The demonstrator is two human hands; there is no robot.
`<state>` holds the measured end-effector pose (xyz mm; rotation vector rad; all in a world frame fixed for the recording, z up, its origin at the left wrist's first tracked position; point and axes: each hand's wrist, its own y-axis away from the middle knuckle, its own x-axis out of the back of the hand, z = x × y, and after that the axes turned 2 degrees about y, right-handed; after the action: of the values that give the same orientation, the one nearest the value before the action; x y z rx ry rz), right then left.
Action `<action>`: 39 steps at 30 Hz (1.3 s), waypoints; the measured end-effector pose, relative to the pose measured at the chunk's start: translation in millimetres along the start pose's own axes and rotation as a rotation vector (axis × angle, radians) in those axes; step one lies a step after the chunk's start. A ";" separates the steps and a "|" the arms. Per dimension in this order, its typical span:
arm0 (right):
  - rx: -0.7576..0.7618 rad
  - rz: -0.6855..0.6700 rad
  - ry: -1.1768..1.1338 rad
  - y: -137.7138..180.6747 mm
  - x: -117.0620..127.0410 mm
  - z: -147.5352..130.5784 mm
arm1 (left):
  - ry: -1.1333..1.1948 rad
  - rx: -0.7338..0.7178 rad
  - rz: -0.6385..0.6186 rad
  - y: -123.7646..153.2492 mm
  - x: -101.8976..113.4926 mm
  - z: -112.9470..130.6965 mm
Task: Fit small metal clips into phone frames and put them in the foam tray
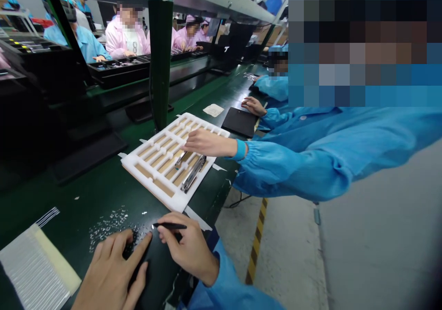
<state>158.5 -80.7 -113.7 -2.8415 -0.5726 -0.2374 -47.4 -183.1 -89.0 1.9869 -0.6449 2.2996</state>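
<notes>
Near the bottom edge of the view, slim black tweezers (pixel 171 226) are pinched between the thumb and fingers of the right hand (pixel 189 252), and a bright glint is seen at their pointed tip. The left hand (pixel 112 273) is laid flat and open, nothing being gripped; its fingers are spread over a dark glossy panel (pixel 155 273), and the forefinger is stretched towards the tweezer tip. The panel is lying at the near edge of the bench (pixel 103 192), whose top is a smooth dark green.

Just beyond the left fingers, small shiny pieces (pixel 110 227) are scattered loosely over the green surface. To the left, a pale sheet of fine white strips (pixel 32 271) is set at an angle.

Further out, a white foam tray (pixel 152 181) with long rectangular slots is placed askew; brown backing is shown through the slots, and narrow metal strips (pixel 193 174) are lying in two of them. A co-worker's hand (pixel 203 143), cuffed in a gathered blue sleeve (pixel 311 162), is rested on the tray. Beside it, a flat black slab (pixel 240 122) is seen.
</notes>
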 end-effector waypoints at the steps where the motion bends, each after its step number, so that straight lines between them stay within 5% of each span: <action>1: 0.003 -0.001 -0.006 -0.3 0.3 0.0 | -0.006 -0.008 0.003 -0.2 0.0 -0.2; 11: 0.106 -0.002 0.096 0.2 8.1 -11.9 | -0.012 -0.006 0.011 0.2 2.0 0.6; 23: -0.082 -0.007 -0.065 -2.9 -2.0 2.6 | -0.044 0.055 0.020 -3.6 -2.3 -0.8; 39: 0.008 0.100 -0.007 4.1 -3.6 0.2 | -0.064 0.046 0.002 -8.4 -5.9 -5.0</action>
<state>156.9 -85.6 -115.5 -2.8543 -0.4305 -0.2075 -48.5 -172.4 -92.7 2.0891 -0.6041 2.2801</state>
